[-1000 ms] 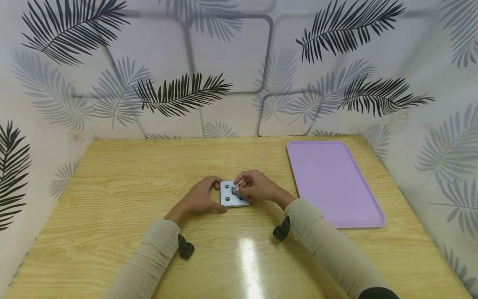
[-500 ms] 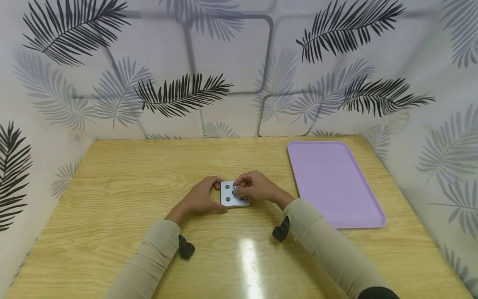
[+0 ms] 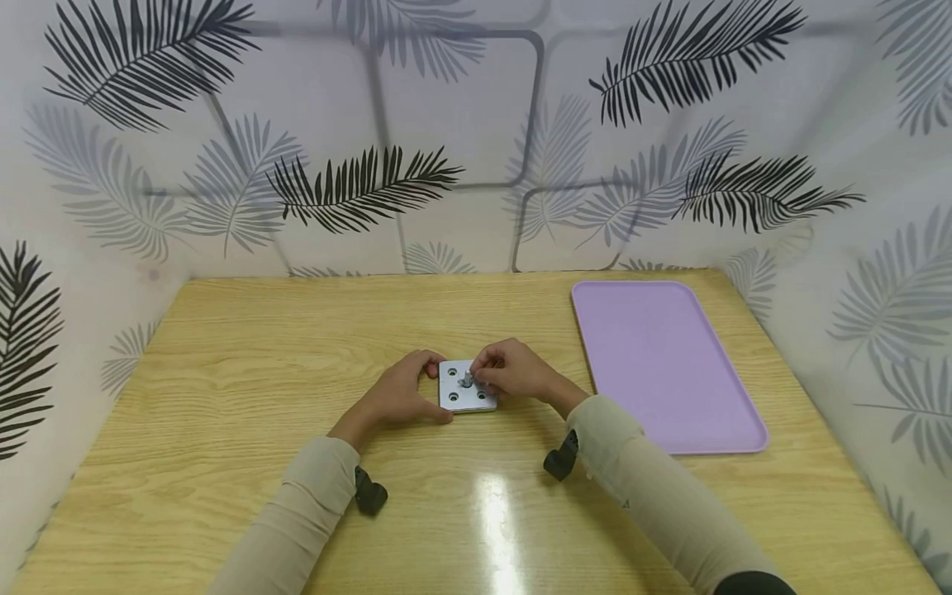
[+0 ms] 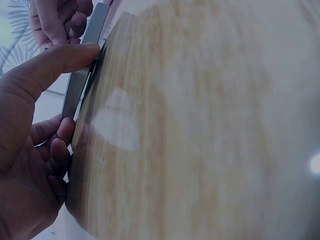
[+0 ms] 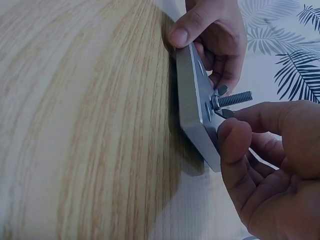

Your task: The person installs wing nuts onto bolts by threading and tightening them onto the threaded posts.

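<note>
A square metal plate (image 3: 446, 407) with several holes lies on the wooden table. A threaded bolt (image 5: 237, 99) stands up from its middle, with a wing nut (image 5: 226, 114) low on the thread against the plate. My left hand (image 3: 402, 391) grips the plate from the left, thumb on the near edge and fingers at the far side, as the left wrist view (image 4: 25, 105) also has it. On the right, my right hand (image 3: 513, 369) has its thumb and curled index finger at one wing of the nut, seen closest in the right wrist view. Its other fingers are curled.
A light purple tray (image 3: 662, 364) lies on the right side of the wooden table (image 3: 260, 355). Leaf-patterned cloth (image 3: 461, 107) hangs behind and at both sides of the table.
My right hand's fingers have shifted around the wing nut and drawn slightly right, showing more of the bolt. The left hand and the plate have stayed in place.
</note>
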{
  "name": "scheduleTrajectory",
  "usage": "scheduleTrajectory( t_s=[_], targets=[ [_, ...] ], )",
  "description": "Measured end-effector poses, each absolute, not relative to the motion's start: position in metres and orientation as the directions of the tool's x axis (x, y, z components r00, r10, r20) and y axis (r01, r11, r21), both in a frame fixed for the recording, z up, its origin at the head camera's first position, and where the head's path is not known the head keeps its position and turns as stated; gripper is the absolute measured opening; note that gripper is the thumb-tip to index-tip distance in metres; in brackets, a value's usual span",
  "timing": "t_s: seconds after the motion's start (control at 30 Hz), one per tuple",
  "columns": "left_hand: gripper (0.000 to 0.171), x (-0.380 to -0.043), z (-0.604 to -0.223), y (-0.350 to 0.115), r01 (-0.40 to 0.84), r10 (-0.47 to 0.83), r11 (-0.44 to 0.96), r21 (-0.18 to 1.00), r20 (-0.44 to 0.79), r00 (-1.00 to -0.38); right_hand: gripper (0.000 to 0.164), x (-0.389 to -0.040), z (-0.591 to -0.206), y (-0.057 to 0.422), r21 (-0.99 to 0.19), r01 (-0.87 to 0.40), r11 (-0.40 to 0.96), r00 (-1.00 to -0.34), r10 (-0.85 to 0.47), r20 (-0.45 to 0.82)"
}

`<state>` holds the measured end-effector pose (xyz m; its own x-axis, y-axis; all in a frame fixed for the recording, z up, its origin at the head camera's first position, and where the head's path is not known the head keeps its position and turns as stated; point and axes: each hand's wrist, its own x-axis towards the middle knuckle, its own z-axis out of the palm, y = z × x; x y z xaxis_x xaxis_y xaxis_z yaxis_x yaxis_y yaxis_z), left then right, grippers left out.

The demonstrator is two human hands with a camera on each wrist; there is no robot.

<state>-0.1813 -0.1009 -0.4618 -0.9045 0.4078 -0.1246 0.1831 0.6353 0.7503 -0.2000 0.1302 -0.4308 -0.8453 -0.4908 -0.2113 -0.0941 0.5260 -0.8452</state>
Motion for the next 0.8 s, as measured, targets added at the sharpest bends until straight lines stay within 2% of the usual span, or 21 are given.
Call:
scheduleTrajectory(
  t_s=[0.4,0.67,0.8],
  targets=[
    [0.075,-0.1816,-0.4618,-0.1021,0.178,0.406,0.635,0.752,-0.128,-0.905,0.011,-0.1990,-0.4293,0.1302,-0.867,-0.077,0.493,-0.826,-0.519,-0.222],
    [0.073,-0.1816,-0.4613,-0.1013,0.183,0.411,0.637,0.748,-0.129,-0.902,0.027,-0.2004,-0.4323,0.1291,-0.887,-0.106,0.449,-0.792,-0.578,-0.198],
    [0.072,-0.1807,-0.4609,-0.1013,0.187,0.414,0.637,0.748,-0.127,-0.901,0.029,-0.2001,-0.4329,0.1286,-0.888,-0.129,0.442,-0.783,-0.594,-0.182]
  ],
)
